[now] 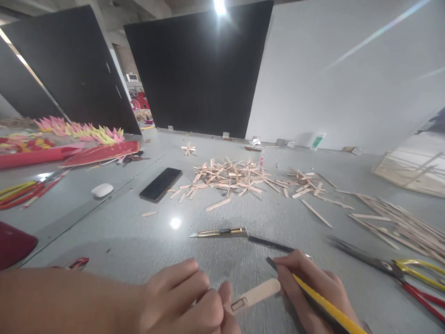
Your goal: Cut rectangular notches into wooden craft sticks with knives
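My left hand (189,301) is closed, with its thumb and fingers pinching one end of a wooden craft stick (260,293). A small dark rectangle is marked on the stick near my fingers. In my right hand (313,290), closed in a pen-like grip, is a slim yellow-and-black tool (325,304). Its dark tip points up and left, above the stick's rounded end; I cannot tell whether it is a blade or a lead. A gold craft knife (222,231) lies beyond my hands, beside a thin black strip (271,243).
Loose wooden pieces (232,175) are heaped mid-table, with long strips (406,222) at right. Red-and-yellow-handled shears (382,265) lie beside my right hand. A phone (161,184), a white rounded case (102,190) and more handled tools (26,191) lie left. Upright panels (198,69) stand behind.
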